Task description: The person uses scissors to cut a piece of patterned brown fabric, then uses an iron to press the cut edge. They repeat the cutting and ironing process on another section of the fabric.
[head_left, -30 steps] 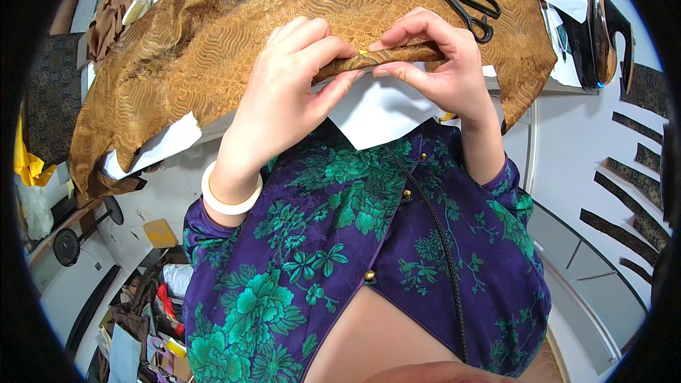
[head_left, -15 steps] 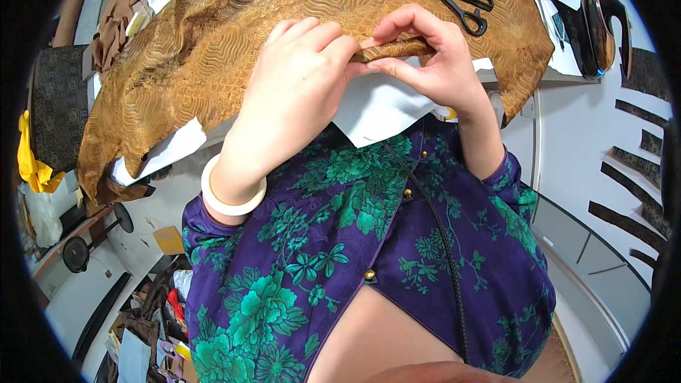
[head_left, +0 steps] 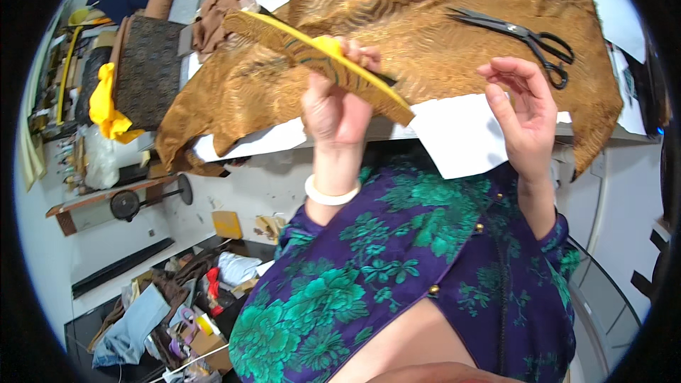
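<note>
My left hand point(head_left: 337, 110), with a pale bangle at the wrist, grips a long curved piece of brown patterned fabric point(head_left: 277, 37) with a bright yellow edge. The piece is raised above the table and slants down toward the right. Thumb and fingers close on it from opposite sides. My right hand point(head_left: 526, 117) is raised with its fingers loosely curved and apart, and nothing shows in it. Beside it, a white sheet point(head_left: 457, 138) hangs over the table's near edge; I cannot tell whether the hand touches it. Black scissors point(head_left: 521, 30) lie partly open beyond my right hand.
A large brown-gold patterned cloth point(head_left: 440, 50) covers much of the table, draping over its near edge. At the left lie a dark patterned panel point(head_left: 149, 74), a yellow cloth point(head_left: 106, 110) and a crumpled brown cloth point(head_left: 218, 10). Mixed scraps point(head_left: 135, 326) are heaped low at the left.
Both hands were together on a folded brown patterned piece. Now they are apart: the left has lifted a yellow-edged piece leftward, and the right has let go. The view has shifted left.
</note>
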The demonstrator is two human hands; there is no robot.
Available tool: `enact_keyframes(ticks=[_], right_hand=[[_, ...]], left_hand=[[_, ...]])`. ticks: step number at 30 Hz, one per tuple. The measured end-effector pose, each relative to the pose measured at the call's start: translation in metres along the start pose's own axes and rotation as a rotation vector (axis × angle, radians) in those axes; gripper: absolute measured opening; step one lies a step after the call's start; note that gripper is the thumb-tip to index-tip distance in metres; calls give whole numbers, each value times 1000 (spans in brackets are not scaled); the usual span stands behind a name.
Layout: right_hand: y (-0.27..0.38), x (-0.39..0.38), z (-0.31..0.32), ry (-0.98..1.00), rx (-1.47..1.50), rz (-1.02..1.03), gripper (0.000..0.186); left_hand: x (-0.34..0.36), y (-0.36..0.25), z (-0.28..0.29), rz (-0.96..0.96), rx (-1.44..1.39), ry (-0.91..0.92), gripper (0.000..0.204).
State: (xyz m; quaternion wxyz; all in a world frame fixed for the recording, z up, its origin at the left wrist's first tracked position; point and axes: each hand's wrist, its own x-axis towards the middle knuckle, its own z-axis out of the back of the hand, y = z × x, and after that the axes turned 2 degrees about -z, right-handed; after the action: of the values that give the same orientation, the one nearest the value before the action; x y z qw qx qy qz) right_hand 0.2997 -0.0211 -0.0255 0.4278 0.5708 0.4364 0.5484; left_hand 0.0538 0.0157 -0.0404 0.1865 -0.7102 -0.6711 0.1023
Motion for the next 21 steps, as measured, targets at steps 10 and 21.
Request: enact_keyframes(ticks=[10, 21], right_hand=[[-1, -3, -6, 31, -47, -51, 27], [-6, -5, -9, 39, -55, -101, 27]], left_hand=[[6, 1, 7, -193, -28, 93, 28], [6, -15, 13, -250, -38, 60, 25]])
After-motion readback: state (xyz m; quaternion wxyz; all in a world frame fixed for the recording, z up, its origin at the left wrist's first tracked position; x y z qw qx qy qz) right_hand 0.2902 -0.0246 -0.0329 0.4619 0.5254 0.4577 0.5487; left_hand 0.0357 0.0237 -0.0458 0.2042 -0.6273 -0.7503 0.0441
